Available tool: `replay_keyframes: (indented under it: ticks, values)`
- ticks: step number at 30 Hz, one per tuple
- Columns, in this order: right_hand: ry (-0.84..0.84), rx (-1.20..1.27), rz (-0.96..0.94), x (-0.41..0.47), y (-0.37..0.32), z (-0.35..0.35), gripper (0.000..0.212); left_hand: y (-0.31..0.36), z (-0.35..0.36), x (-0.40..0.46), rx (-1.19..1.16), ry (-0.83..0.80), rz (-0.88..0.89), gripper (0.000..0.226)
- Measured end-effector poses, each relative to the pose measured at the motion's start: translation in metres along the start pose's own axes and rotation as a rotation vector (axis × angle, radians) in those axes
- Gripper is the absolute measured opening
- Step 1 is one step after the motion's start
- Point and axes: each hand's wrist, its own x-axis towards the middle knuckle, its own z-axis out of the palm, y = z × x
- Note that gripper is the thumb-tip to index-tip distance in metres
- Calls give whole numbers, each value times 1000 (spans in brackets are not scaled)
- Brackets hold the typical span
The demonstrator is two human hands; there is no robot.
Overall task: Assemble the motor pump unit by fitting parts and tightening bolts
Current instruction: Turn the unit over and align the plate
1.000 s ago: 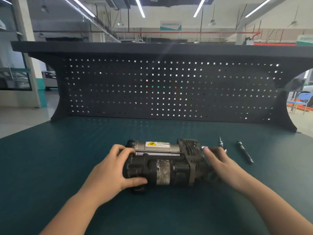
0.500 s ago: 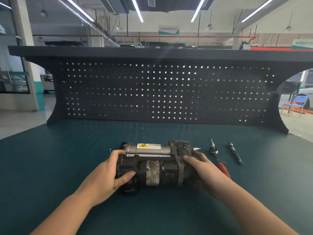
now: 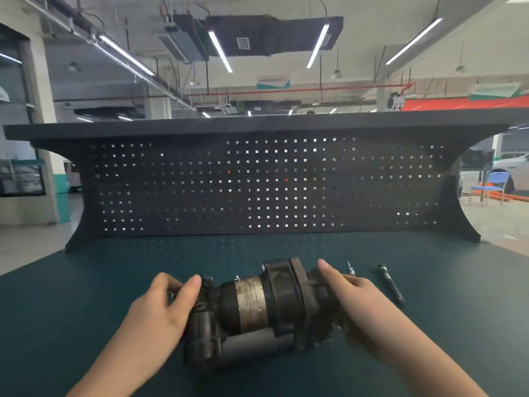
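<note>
The dark motor pump unit (image 3: 257, 308) is lifted and tilted toward me above the green bench top, its worn metal band facing up. My left hand (image 3: 160, 310) grips its left end, thumb and fingers curled round the housing. My right hand (image 3: 360, 308) grips the right end, covering that part of the unit. A long dark bolt (image 3: 392, 285) lies on the mat to the right. Beside it, the metal tip of a screwdriver (image 3: 350, 269) shows above my right hand; its handle is hidden.
The green bench mat (image 3: 86, 296) spreads to both sides. A dark pegboard back panel (image 3: 257, 184) with a shelf on top rises behind it. A blue chair (image 3: 492, 187) stands off the bench at far right.
The unit has been rolled toward me and raised off the mat; its yellow warning label no longer shows. Both hands shifted with it. The camera has tipped upward.
</note>
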Motion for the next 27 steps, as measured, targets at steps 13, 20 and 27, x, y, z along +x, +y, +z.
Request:
replay_keyframes:
  ticks: [13, 20, 27]
  values:
    - [153, -310, -393, 14, 11, 8, 57, -16, 4, 45, -34, -296, 37, 93]
    - [63, -71, -506, 18, 18, 17, 42, -29, 20, 3, -477, -372, 158, 96]
    - [89, -80, -499, 15, 10, 11, 40, -29, 29, 6, -592, -199, 62, 69]
